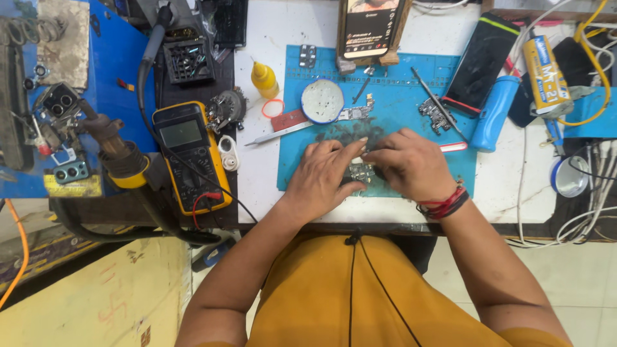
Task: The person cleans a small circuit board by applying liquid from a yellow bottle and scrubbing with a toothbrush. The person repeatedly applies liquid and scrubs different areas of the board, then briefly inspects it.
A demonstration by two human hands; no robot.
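Observation:
Both my hands rest together on a blue work mat (pixel 398 83) at the bench's front. My left hand (pixel 324 177) and my right hand (pixel 408 164) pinch a small metallic circuit part (pixel 361 172) between their fingertips; the fingers hide most of it. My right wrist wears red thread bands. Just beyond the hands lie a round white tin (pixel 322 101), a metal spudger (pixel 279 133), a small circuit board (pixel 355 114) and another board piece (pixel 434 114) with tweezers (pixel 437 103) beside it.
A yellow multimeter (pixel 191 154) and a hot-air handle (pixel 122 157) lie at left. A yellow dropper bottle (pixel 264 79) stands behind the mat. A lit phone (pixel 371 27) leans at the back; a dark phone (pixel 481 63), a blue handle (pixel 493 112), a glue tube (pixel 546 74) and cables crowd the right.

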